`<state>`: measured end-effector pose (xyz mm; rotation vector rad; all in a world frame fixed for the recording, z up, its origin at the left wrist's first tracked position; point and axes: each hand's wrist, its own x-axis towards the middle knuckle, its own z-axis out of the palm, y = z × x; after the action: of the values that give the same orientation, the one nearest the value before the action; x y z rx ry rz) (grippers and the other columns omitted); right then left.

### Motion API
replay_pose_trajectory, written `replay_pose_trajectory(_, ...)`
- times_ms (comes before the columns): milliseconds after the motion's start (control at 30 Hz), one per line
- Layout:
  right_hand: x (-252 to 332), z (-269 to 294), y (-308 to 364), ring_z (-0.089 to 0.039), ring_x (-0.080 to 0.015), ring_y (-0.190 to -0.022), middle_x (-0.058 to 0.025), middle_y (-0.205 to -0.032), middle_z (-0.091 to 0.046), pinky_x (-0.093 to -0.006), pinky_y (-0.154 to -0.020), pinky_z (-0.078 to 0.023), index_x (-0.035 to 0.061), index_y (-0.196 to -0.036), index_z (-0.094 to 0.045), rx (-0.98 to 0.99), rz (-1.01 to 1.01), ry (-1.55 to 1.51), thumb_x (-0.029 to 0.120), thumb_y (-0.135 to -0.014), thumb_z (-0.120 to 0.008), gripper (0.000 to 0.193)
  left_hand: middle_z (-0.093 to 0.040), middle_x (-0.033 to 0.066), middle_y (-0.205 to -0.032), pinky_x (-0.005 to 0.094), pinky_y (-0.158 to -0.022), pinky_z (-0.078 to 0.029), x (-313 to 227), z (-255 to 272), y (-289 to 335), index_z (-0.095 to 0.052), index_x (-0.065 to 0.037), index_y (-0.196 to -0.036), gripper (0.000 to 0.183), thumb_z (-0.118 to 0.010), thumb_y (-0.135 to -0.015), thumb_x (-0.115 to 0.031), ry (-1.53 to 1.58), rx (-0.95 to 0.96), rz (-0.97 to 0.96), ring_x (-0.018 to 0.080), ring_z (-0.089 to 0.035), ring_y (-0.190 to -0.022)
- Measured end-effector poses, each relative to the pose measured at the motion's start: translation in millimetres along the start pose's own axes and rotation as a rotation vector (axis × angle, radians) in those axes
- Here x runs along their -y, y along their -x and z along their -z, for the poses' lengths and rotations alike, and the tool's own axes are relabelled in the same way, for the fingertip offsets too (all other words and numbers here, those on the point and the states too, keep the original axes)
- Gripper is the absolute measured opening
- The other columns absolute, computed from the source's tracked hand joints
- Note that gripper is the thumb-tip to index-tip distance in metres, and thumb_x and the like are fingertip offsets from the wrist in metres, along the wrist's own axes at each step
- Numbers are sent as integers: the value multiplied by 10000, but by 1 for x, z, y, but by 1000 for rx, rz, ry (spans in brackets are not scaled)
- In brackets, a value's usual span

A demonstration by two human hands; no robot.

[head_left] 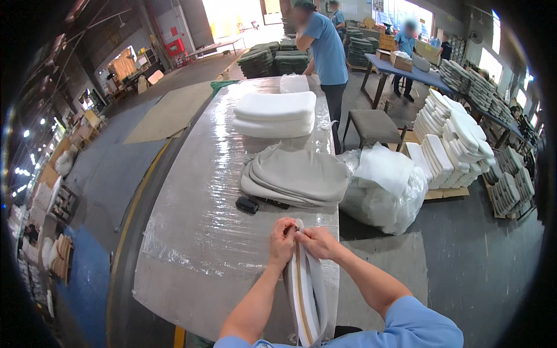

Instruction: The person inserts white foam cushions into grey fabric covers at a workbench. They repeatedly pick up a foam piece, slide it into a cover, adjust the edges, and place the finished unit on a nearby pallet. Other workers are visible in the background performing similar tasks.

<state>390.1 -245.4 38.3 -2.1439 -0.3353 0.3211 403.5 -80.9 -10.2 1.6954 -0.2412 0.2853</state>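
Pinching its far end, the left hand [282, 242] and right hand [319, 241] are handling one zippered fabric cover [310, 290], trailing nearward; beyond them, grey covers [296, 174] and still-uncovered white cushions [274, 110] are lying apart.

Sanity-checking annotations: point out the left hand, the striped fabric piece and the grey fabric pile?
Left hand [282, 243]: head view, back of the hand.
Striped fabric piece [300, 290]: head view, brown stripe.
Grey fabric pile [299, 173]: head view, topmost layer.
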Motion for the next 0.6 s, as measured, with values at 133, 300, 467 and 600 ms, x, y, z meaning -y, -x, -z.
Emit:
replay_pose_trajectory(133, 9, 2, 5, -652, -463, -802, -256, -829, -663, -511, -713, -501, 0, -891, -661, 79, 155, 136, 375, -1058, -540, 428, -673, 110, -1152, 351, -969, -498, 16, -3, 10, -673, -43, -1017, 68, -648, -961, -15, 66, -64, -22, 245, -633, -1088)
replay_pose_trajectory(300, 10, -5, 7, -626, -420, -678, -209, -744, -646, -483, -662, -501, -1, -865, -651, 128, 247, 131, 329, -1052, -593, 383, -661, 92, -1165, 321, -961, -492, 24, -1, 19, -675, -44, -1023, 92, -634, -969, 19, 264, -137, -2, 203, -619, -1088)
replay_pose_trajectory(467, -30, -9, -31, -619, -188, -812, -23, -870, -673, -369, -764, -508, 40, -1047, -704, -51, -159, -444, 381, -1068, -604, 357, -635, 59, -1177, 288, -916, -505, 26, 9, 16, -671, -44, -1048, 116, -618, -985, 38, 237, -89, 17, 149, -614, -1063)
replay_pose_trajectory(600, -36, -29, -60, -558, -95, -1111, -11, -1144, -651, -289, -982, -452, 43, -1244, -672, -139, 72, -759, 372, -1080, -593, 376, -622, 48, -1164, 273, -879, -511, 23, 16, 18, -670, -44, -1058, 105, -621, -996, 25, 205, -102, 36, 127, -614, -1024)
